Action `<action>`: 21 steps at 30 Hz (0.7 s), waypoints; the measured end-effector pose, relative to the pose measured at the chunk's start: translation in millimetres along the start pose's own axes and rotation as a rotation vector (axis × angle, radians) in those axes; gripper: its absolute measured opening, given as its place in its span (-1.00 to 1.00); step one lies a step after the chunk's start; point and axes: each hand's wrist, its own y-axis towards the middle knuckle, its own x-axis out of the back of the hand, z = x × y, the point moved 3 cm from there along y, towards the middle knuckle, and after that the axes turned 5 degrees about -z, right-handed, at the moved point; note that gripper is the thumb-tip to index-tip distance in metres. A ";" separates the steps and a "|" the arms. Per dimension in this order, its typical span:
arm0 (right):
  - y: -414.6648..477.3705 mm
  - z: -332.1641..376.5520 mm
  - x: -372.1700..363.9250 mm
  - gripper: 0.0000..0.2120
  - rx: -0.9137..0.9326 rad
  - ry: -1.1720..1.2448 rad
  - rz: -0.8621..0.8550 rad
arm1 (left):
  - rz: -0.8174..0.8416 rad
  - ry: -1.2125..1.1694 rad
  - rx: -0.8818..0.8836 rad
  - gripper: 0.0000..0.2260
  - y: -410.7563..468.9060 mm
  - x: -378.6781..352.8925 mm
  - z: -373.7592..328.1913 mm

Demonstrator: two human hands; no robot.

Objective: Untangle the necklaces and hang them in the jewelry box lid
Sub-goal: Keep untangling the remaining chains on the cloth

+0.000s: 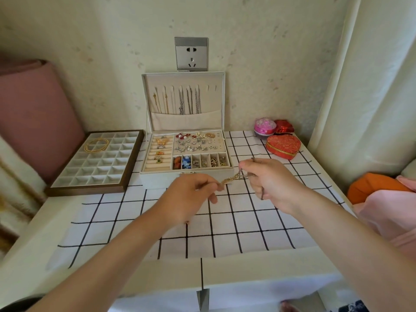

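Observation:
A small knot of gold and dark necklace chains hangs in the air between my hands, just in front of the white jewelry box. My left hand pinches the gold end of the tangle. My right hand grips the other end, and a dark chain loops down past its palm. The box's upright lid stands against the wall. Gold chains hang from its left hooks and silver chains from its middle hooks; the rightmost hooks are bare. The box's lower tray holds rings, earrings and small charms.
A brown-framed compartment tray with a gold coiled necklace lies left of the box. At the right rear sit a red heart-shaped box, a pink round box and a red box. A checked cloth covers the table.

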 end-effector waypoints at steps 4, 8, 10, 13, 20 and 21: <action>-0.9 -5.8 -6.1 -0.80 -0.060 -0.125 0.021 | -0.027 0.096 -0.004 -0.79 1.1 16.6 0.5; -3.2 -13.2 -12.2 -0.85 -0.097 -0.281 0.088 | 0.128 0.300 0.025 -0.79 0.2 20.1 7.8; -6.1 -15.1 -16.2 -0.85 -0.078 -0.310 0.133 | 0.184 0.373 0.037 -0.79 0.2 20.1 11.5; -7.4 -14.2 -19.2 -0.77 -0.030 -0.283 0.131 | 0.244 0.431 0.070 -0.81 -2.0 21.2 17.2; -13.2 -7.1 -25.1 -0.71 0.020 -0.226 0.229 | 0.154 0.562 -0.011 -0.79 -4.5 8.3 17.5; -14.2 -6.8 -26.0 -0.71 0.019 -0.218 0.240 | 0.128 0.505 -0.046 -0.79 -4.9 3.1 17.6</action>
